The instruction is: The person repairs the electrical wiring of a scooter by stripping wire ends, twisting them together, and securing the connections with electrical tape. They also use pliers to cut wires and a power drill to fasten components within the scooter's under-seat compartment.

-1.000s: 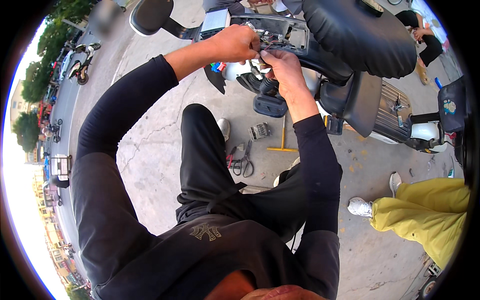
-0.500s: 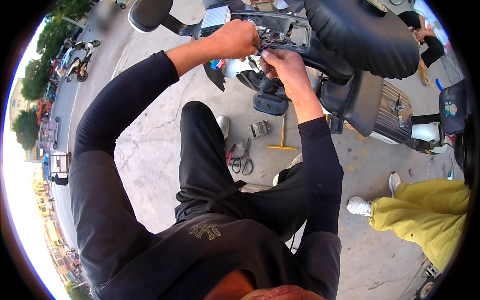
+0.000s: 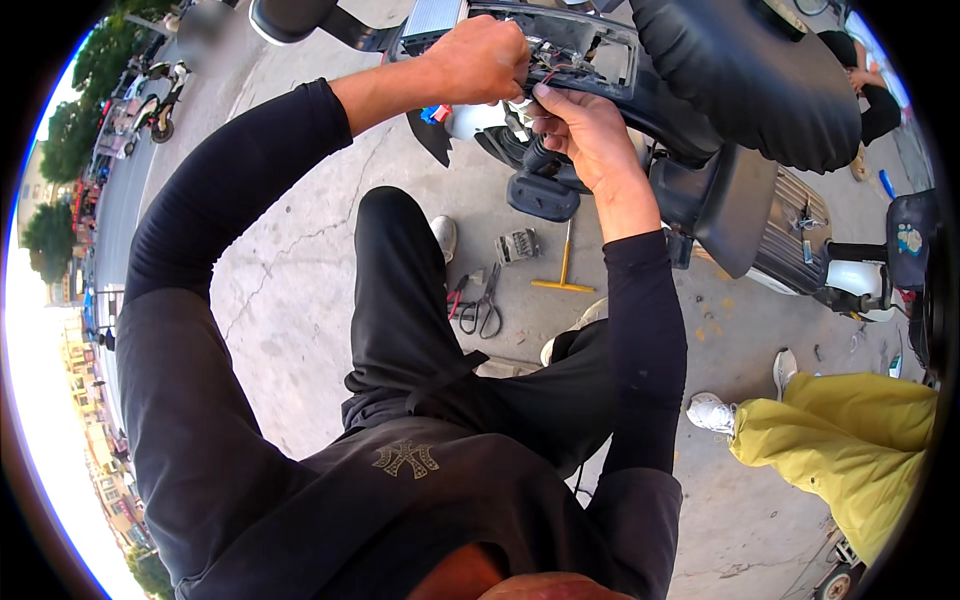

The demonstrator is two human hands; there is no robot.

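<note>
Both hands meet at the near edge of a scooter's opened compartment [image 3: 628, 75], where thin wires and small parts show. My left hand [image 3: 478, 60] is closed, its knuckles up, and hides whatever its fingers pinch. Close beside it, my right hand [image 3: 592, 138] has its thumb against curled fingers, palm partly turned up. Thin reddish wires [image 3: 552, 72] run by the right thumb; whether it grips them I cannot make out. A silver finned box [image 3: 436, 14] sits left of the compartment, and the raised black seat [image 3: 750, 85] is to the right.
On the concrete lie black-handled scissors [image 3: 484, 312], red-handled pliers [image 3: 456, 296], a yellow T-handle tool [image 3: 564, 284] and a grey block-like part [image 3: 517, 245]. A person in yellow trousers [image 3: 830, 425] stands at right. Another person's hand [image 3: 858, 78] shows at far right. A street borders the left.
My right hand has turned slightly, showing more palm and curled fingers. Both hands stay together at the compartment edge. The whole view has shifted a little.
</note>
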